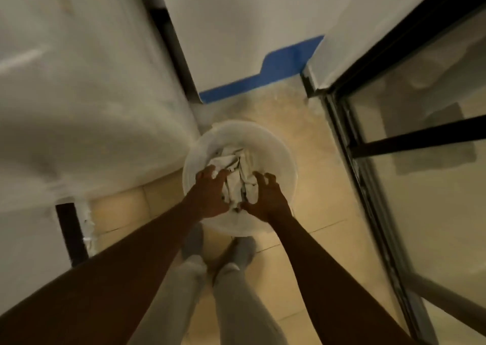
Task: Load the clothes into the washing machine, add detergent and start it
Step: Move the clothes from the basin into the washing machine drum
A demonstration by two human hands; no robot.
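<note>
A round white bucket stands on the tiled floor in front of my feet. Crumpled white and grey clothes lie inside it. My left hand reaches into the bucket from the left, its fingers curled onto the clothes. My right hand comes in from the right with fingers bent like claws around the pile's edge. The frame is blurred, so how firm either grip is stays unclear. No washing machine can be made out for certain.
A large white surface fills the left side, close against the bucket. A glass door with a black frame stands at the right. A white wall with a blue skirting strip lies beyond. Beige floor tiles surround the bucket.
</note>
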